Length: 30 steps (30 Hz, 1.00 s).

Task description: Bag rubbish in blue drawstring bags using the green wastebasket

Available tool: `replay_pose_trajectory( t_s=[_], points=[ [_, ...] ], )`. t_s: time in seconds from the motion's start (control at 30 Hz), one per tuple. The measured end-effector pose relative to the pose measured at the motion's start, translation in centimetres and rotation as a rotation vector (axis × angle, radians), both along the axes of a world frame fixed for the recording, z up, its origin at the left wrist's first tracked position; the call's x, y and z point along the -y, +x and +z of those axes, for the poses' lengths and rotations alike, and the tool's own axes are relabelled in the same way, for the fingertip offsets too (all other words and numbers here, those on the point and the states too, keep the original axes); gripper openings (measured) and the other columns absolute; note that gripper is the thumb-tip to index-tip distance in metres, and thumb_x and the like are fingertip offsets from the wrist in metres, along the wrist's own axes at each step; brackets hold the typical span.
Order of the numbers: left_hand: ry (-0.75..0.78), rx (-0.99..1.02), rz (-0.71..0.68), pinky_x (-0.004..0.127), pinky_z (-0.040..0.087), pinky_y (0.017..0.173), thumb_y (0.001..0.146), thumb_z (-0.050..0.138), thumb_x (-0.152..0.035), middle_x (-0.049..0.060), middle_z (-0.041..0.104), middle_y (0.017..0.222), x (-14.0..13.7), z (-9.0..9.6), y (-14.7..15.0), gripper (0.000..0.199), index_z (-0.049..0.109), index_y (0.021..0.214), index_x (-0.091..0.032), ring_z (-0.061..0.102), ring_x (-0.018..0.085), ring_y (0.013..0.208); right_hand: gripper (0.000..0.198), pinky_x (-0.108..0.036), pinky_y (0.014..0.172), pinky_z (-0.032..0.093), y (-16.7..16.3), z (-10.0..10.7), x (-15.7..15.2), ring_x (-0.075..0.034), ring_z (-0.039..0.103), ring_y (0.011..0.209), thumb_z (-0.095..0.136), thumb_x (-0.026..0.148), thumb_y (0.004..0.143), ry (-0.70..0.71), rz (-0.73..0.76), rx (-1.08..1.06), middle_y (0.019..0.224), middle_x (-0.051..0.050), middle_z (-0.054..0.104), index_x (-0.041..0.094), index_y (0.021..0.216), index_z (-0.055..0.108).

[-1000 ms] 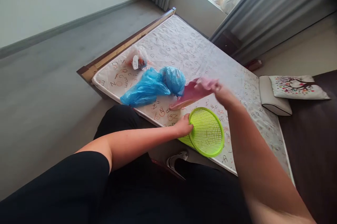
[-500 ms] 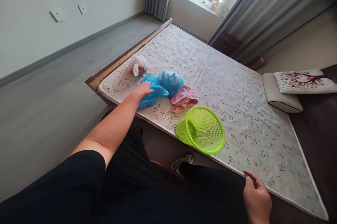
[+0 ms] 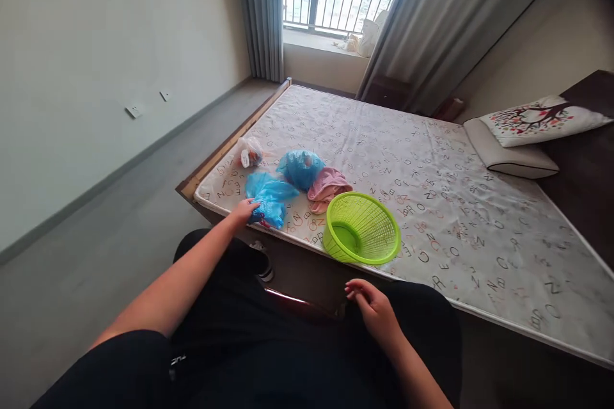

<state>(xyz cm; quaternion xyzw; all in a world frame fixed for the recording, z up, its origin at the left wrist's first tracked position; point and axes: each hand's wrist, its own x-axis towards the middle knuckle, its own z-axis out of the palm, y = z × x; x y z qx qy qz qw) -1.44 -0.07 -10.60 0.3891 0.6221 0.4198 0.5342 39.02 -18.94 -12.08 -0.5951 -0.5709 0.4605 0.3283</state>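
Note:
My left hand (image 3: 244, 212) pinches the near edge of a crumpled blue plastic bag (image 3: 271, 194), which lies by the front edge of the mattress with a bit of red at its bottom. My right hand (image 3: 375, 308) hovers over my lap, fingers loosely bent and a gap at the thumb, with nothing in it. Behind the held bag is a second, fuller blue plastic bag (image 3: 301, 168). A folded pink cloth (image 3: 329, 187) touches that bag's right side. Closest to my right hand, a green mesh plastic basket (image 3: 336, 239) leans tilted, its opening toward the right.
A clear plastic bag (image 3: 249, 152) with something orange and white inside sits at the mattress's left side. The letter-printed mattress (image 3: 384, 140) rests on a wooden bed frame (image 3: 192, 186). Far right are a beige cushion (image 3: 503, 156) and a tree-print pillow (image 3: 542, 118).
My left hand has drawn the nearer blue bag toward me, apart from the fuller one. My right hand has left the mattress edge and moved left over my lap. The view has tilted up.

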Motion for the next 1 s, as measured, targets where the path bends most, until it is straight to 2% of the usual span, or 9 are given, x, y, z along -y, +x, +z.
replay_pose_trajectory(
  t_s=[0.1,0.23,0.3,0.37,0.47,0.53,0.67,0.87,1.0],
  points=[
    [-0.033,0.101,0.028,0.027,0.056,0.059,0.089,0.078,-0.033,0.002,0.067,0.074,4.7,1.6,1.8,0.026,0.063,0.097,-0.013,0.064,0.015,0.059,0.03,-0.051,0.096,0.059,-4.4,0.7,-2.2,-0.032,0.074,0.106,0.059,0.045,0.096,0.12,0.199,-0.03,0.111,-0.012,0.078,0.024,0.108,0.076],
    [-0.015,0.431,-0.029,0.03,0.062,0.066,0.08,0.089,-0.042,0.007,0.074,0.09,10.6,5.0,4.8,0.045,0.067,0.108,-0.014,0.072,0.019,0.071,0.047,-0.044,0.092,0.06,-10.2,4.0,-4.9,-0.029,0.068,0.123,0.063,0.045,0.096,0.24,0.282,-0.071,0.139,-0.014,0.067,0.024,0.137,0.065],
    [0.015,0.515,-0.097,0.033,0.065,0.071,0.075,0.094,-0.046,0.009,0.076,0.099,12.5,6.9,5.9,0.056,0.067,0.113,-0.015,0.075,0.022,0.079,0.051,-0.041,0.091,0.06,-12.4,6.0,-5.6,-0.028,0.067,0.122,0.067,0.044,0.094,0.27,0.317,-0.048,0.142,-0.014,0.065,0.025,0.14,0.064],
    [0.027,0.517,-0.138,0.035,0.066,0.074,0.07,0.099,-0.045,0.011,0.077,0.106,13.7,8.4,6.3,0.064,0.066,0.118,-0.016,0.077,0.025,0.086,0.04,-0.039,0.088,0.059,-13.7,7.7,-5.9,-0.025,0.069,0.107,0.069,0.04,0.091,0.276,0.287,-0.007,0.129,-0.012,0.07,0.023,0.128,0.07],
    [0.03,0.442,-0.106,0.033,0.065,0.074,0.063,0.103,-0.04,0.012,0.078,0.107,14.7,10.2,5.8,0.082,0.063,0.131,-0.017,0.078,0.025,0.086,0.021,-0.033,0.077,0.056,-13.5,9.8,-5.4,-0.019,0.065,0.081,0.07,0.036,0.089,0.202,0.248,-0.01,0.095,-0.004,0.073,0.022,0.103,0.072],
    [0.043,0.365,-0.07,0.03,0.062,0.069,0.063,0.103,-0.044,0.011,0.079,0.097,14.9,11.1,5.1,0.094,0.058,0.14,-0.015,0.076,0.023,0.077,0.019,-0.029,0.069,0.052,-12.5,11.0,-4.8,-0.017,0.062,0.073,0.069,0.038,0.089,0.137,0.289,-0.04,0.083,0.0,0.068,0.022,0.1,0.071],
    [0.105,0.251,-0.043,0.025,0.054,0.058,0.07,0.096,-0.052,0.003,0.074,0.075,15.2,12.5,4.1,0.094,0.057,0.145,-0.012,0.068,0.017,0.061,0.017,-0.027,0.064,0.046,-10.8,12.9,-3.3,-0.014,0.058,0.068,0.066,0.037,0.093,0.095,0.346,-0.043,0.078,0.002,0.062,0.022,0.099,0.07],
    [0.13,0.285,0.038,0.024,0.049,0.055,0.069,0.094,-0.055,0.001,0.068,0.07,15.0,13.2,4.3,0.081,0.066,0.131,-0.012,0.063,0.015,0.058,0.021,-0.028,0.064,0.043,-10.1,13.6,-2.2,-0.014,0.056,0.069,0.063,0.042,0.094,0.151,0.207,-0.048,0.084,0.0,0.064,0.021,0.092,0.064],
    [0.085,0.381,0.027,0.023,0.047,0.052,0.069,0.095,-0.056,-0.001,0.064,0.068,15.5,13.3,5.1,0.071,0.07,0.12,-0.013,0.059,0.014,0.056,0.03,-0.028,0.065,0.041,-9.7,14.0,-2.1,-0.015,0.054,0.067,0.074,0.035,0.09,0.093,0.428,0.135,0.077,0.004,0.061,0.025,0.118,0.069]
  ],
)
